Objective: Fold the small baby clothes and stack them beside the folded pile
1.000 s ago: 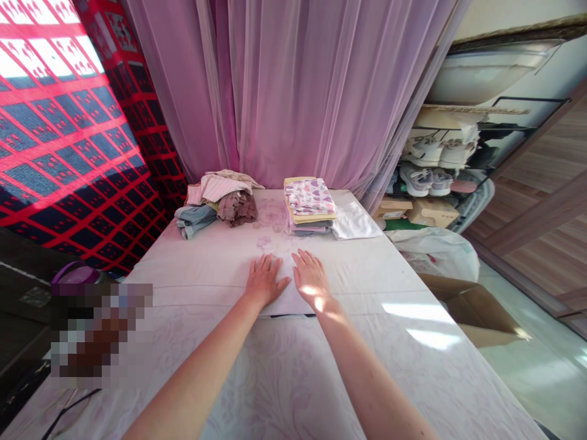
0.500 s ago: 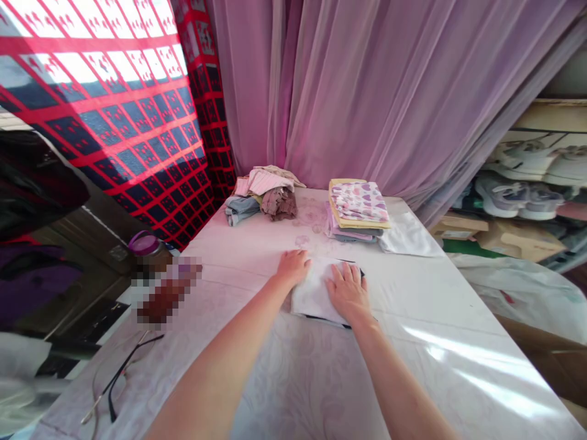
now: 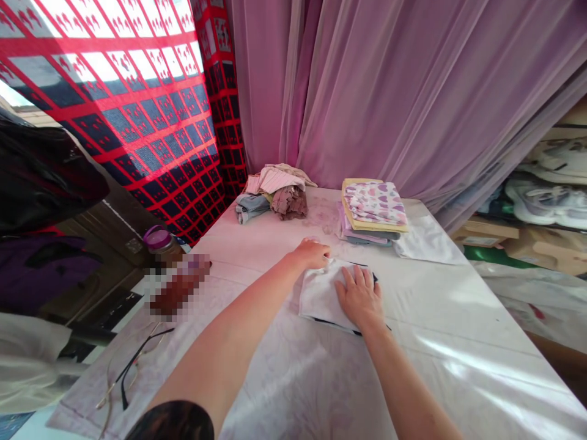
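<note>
A folded white garment point(image 3: 320, 294) with dark edging lies on the table in front of me. My left hand point(image 3: 313, 253) is at its far left corner, fingers curled in a pinch on the fabric, which puckers there. Flat on the garment's right half rests my right hand point(image 3: 361, 296), its fingers spread. Beyond, to the right, stands a stack of folded clothes point(image 3: 373, 205) topped by a heart-print piece. Rumpled clothes point(image 3: 275, 189) are heaped at the far left.
Eyeglasses point(image 3: 132, 360) and a blurred-out object point(image 3: 178, 290) lie along the left of the table point(image 3: 284, 379). A purple-lidded jar point(image 3: 158, 241) stands beside them. A white cloth point(image 3: 426, 238) lies right of the stack. Curtains hang behind; shoes point(image 3: 550, 198) sit on a right-hand shelf.
My left hand has moved from lying flat at the garment's left edge to its far corner, and its fingers have closed there. My right hand stays flat. The view has shifted slightly left.
</note>
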The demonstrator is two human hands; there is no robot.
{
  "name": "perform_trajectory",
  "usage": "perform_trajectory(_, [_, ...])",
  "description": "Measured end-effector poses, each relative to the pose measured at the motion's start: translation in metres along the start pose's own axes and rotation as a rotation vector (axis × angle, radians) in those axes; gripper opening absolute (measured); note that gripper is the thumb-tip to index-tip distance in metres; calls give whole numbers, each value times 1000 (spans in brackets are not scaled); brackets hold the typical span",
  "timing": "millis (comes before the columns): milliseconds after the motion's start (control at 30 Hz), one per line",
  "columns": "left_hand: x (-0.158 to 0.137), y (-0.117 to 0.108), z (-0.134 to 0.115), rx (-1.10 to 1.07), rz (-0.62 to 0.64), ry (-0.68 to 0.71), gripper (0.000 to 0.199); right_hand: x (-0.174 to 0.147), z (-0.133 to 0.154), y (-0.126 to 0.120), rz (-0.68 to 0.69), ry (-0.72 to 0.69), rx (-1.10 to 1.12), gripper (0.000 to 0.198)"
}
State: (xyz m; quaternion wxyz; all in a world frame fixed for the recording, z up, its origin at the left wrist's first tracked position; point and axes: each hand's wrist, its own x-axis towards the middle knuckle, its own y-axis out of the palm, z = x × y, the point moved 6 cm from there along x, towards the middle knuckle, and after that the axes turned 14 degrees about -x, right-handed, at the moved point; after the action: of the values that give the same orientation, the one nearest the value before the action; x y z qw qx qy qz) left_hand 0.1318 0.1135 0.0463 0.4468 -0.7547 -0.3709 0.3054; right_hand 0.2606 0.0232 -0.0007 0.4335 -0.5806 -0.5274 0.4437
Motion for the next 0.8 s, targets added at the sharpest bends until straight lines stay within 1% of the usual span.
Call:
perform_trajectory(200, [5, -1, 18, 86, 4, -12, 23, -1, -1, -2, 24, 1, 31, 55])
perform_trajectory(300, [5, 0, 25, 93, -19, -26, 25, 0, 0, -2, 33, 4, 50, 56])
perform_trajectory(400, [-1, -2, 27, 80, -88, -45, 27, 0, 0, -4, 30, 1, 64, 56])
perform_trajectory(500, [-14, -1, 23, 62, -183, -85, 28, 0, 0, -5, 39, 3, 79, 56])
perform_trajectory(600, [-31, 13, 9, 45, -257, -74, 39, 0, 1, -5, 47, 2, 99, 56])
perform_trajectory(700, [-47, 39, -12, -7, -275, 35, 44, 1, 1, -5, 46, 4, 113, 56])
perform_trajectory(733, [-50, 47, -15, -36, -277, 35, 47, 1, 1, -5, 45, 3, 114, 56])
perform_trajectory(800, [-55, 60, -15, -67, -273, -16, 55, 1, 1, -5, 40, -2, 115, 56])
